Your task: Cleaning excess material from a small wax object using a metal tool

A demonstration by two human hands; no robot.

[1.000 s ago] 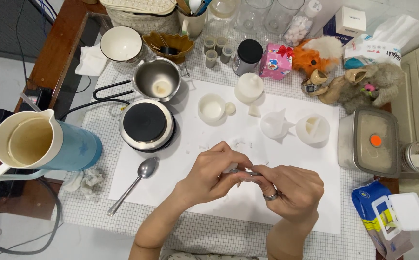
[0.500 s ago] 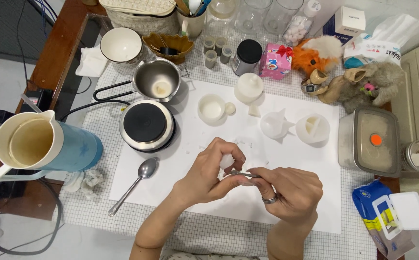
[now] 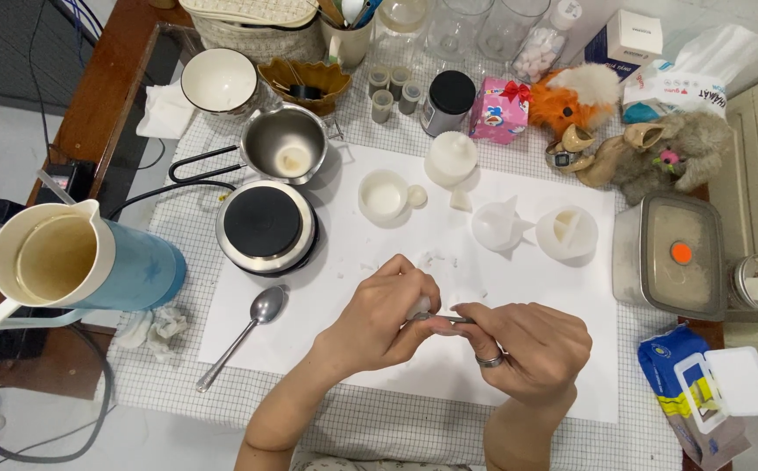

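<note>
L hand + R hand pinch small metal tool | over white sheet

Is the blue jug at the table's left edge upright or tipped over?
Upright. The blue jug stands on its base, and the camera looks straight down into its open round mouth, whose cream inside wall shows.

**Both hands meet low over the middle**

My left hand comes in from below, wrist bent, fingers curled inward with thumb and fingertips pinched together. My right hand sits just beside it, knuckles up, fingers folded under, a ring on one finger. The fingertips of both hands touch between them. Both forearms are bare and angle up from the bottom edge.
</note>
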